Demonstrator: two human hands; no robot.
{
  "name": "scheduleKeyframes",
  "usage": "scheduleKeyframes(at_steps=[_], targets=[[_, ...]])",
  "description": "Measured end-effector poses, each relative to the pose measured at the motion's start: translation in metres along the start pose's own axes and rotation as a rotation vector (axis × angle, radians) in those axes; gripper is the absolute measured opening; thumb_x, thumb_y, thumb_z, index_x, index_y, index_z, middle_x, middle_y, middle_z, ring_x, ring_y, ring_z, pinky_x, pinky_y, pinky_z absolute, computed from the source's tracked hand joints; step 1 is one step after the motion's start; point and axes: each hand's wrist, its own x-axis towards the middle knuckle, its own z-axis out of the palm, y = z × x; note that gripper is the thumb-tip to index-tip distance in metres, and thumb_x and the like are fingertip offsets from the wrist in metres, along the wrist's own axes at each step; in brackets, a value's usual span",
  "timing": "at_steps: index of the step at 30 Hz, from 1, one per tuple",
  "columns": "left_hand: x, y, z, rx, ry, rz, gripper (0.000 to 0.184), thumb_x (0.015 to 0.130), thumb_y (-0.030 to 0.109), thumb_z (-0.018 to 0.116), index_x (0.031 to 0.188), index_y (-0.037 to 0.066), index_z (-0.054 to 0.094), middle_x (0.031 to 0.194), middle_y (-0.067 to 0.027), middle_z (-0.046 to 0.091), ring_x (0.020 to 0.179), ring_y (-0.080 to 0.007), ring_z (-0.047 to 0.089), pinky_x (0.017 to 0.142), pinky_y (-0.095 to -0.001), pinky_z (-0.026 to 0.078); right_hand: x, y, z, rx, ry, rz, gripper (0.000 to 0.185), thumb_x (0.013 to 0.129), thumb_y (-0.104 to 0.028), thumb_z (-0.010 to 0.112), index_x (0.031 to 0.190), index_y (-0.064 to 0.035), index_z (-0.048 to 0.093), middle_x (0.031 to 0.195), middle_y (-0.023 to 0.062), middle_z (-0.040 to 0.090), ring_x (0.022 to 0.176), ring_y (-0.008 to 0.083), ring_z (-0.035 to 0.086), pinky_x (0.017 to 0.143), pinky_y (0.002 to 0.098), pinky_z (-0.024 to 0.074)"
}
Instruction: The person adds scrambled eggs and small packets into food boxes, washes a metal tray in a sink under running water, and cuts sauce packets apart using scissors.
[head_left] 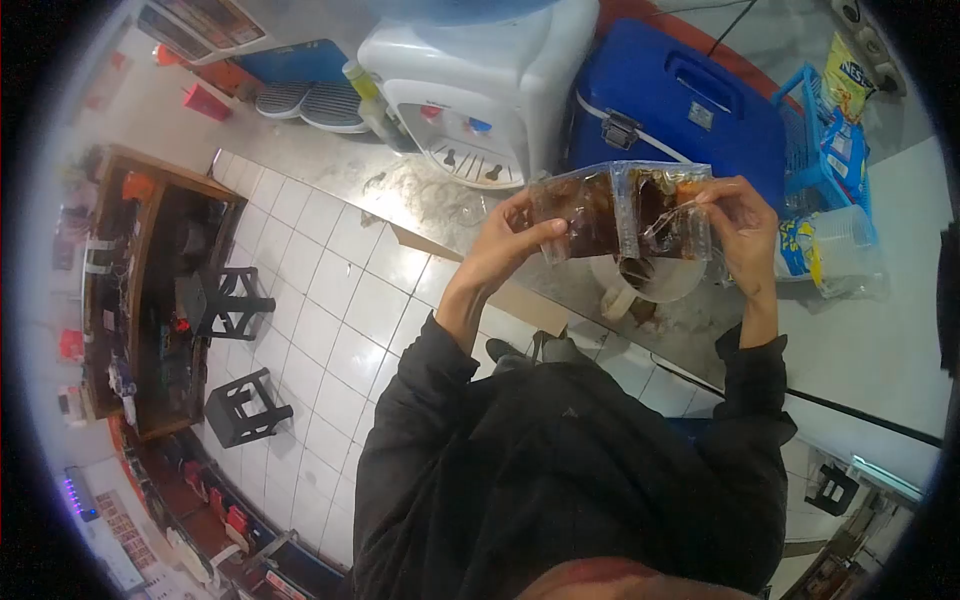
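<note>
My left hand [515, 240] grips the left end of a clear plastic packet [590, 215] with dark brown contents, its thumb across the front. My right hand [740, 225] is at the packet's right end, thumb and fingers pinched on a thin clear strip that crosses the dark contents. The packet is held up in front of the water dispenser and the blue cooler box. Below it, a round translucent container [665, 278] stands on the counter, partly hidden by the packet. A small pale cup-like item [617, 302] lies beside the container.
A white water dispenser [480, 95] and a blue cooler box [680, 110] stand at the counter's back. At right are a blue basket [800, 150] with snack packs and stacked plastic cups [840, 245]. Two black stools [245, 408] stand on the tiled floor at left.
</note>
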Motion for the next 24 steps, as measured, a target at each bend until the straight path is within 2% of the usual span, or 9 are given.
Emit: scheduleKeyframes(at_steps=[2,6,9,11,15,19,21,23,24], targets=[[0.0,-0.002,-0.011,0.154,-0.015,-0.023,0.05,0.078,0.02,0.065,0.12,0.0,0.045,0.099,-0.0056,0.058,0.083,-0.0093,0.056,0.062,-0.0211,0.044,-0.001,0.0,0.005,0.005,0.007,-0.021,0.009,0.08,0.002,0.056,0.088,-0.0007,0.055,0.096,0.0127,0.061,0.093,0.0185,0.058,0.084,0.0302,0.0458],[0.005,-0.006,-0.013,0.027,-0.006,0.107,0.046,0.08,0.022,0.064,0.116,-0.001,0.047,0.096,-0.006,0.059,0.077,-0.0107,0.058,0.057,-0.0219,0.045,-0.008,0.002,0.004,0.016,0.032,0.023,0.009,0.08,0.003,0.056,0.088,-0.0007,0.055,0.096,0.0126,0.061,0.093,0.019,0.057,0.083,0.0291,0.0453],[0.007,0.002,-0.012,-0.132,-0.014,0.055,0.04,0.081,0.023,0.062,0.11,-0.001,0.049,0.089,-0.0067,0.061,0.064,-0.0116,0.06,0.047,-0.0205,0.043,-0.015,0.008,-0.008,-0.046,0.044,0.028,0.01,0.08,0.005,0.055,0.088,-0.0002,0.055,0.097,0.0128,0.06,0.095,0.0198,0.057,0.082,0.0287,0.0458],[0.012,0.008,-0.006,0.018,0.061,0.092,0.033,0.084,0.02,0.058,0.109,0.0,0.048,0.08,-0.0069,0.06,0.052,-0.0104,0.057,0.036,-0.019,0.037,-0.019,0.007,-0.014,-0.071,0.044,0.062,0.009,0.08,0.004,0.055,0.087,0.0,0.055,0.096,0.012,0.061,0.093,0.019,0.058,0.081,0.0285,0.0462],[0.025,0.024,0.024,0.291,0.139,0.249,0.021,0.08,0.01,0.062,0.095,-0.003,0.055,0.077,-0.0098,0.063,0.052,-0.0123,0.059,0.035,-0.0185,0.038,-0.028,0.011,-0.023,-0.322,-0.033,0.203,0.008,0.079,-0.002,0.057,0.086,0.0015,0.058,0.089,0.011,0.063,0.084,0.0177,0.06,0.075,0.0292,0.047],[0.044,0.028,0.062,0.628,0.097,0.365,0.015,0.079,0.01,0.063,0.079,0.0,0.053,0.062,-0.0015,0.054,0.047,-0.005,0.045,0.032,-0.0209,0.032,-0.019,0.025,-0.018,-0.626,-0.243,0.225,0.01,0.077,-0.006,0.059,0.084,0.0008,0.058,0.084,0.0119,0.063,0.081,0.0239,0.06,0.073,0.0292,0.0457],[0.055,0.021,0.076,0.589,0.095,0.258,0.016,0.08,0.009,0.062,0.078,0.0,0.049,0.057,-0.0028,0.046,0.048,-0.0059,0.037,0.037,-0.0225,0.034,-0.02,0.046,-0.016,-0.603,-0.26,0.148,0.01,0.076,-0.005,0.059,0.084,0.0004,0.059,0.087,0.0115,0.061,0.08,0.0291,0.058,0.071,0.0326,0.0456],[0.07,0.01,0.079,0.713,0.109,0.548,0.016,0.082,0.009,0.06,0.081,-0.001,0.048,0.058,-0.0072,0.045,0.05,-0.0083,0.036,0.043,-0.0232,0.035,-0.019,0.056,-0.013,-0.785,-0.394,0.12,0.015,0.076,-0.005,0.058,0.09,-0.0005,0.058,0.095,0.01,0.058,0.081,0.0306,0.057,0.072,0.0363,0.0456],[0.069,0.006,0.08,0.672,0.12,0.472,0.017,0.083,0.009,0.058,0.083,-0.001,0.045,0.06,-0.0108,0.043,0.054,-0.0116,0.035,0.049,-0.0245,0.035,-0.017,0.074,-0.012,-0.806,-0.54,0.263,0.025,0.075,-0.011,0.06,0.098,-0.0017,0.055,0.1,0.0119,0.055,0.092,0.0302,0.054,0.079,0.0366,0.0438]])
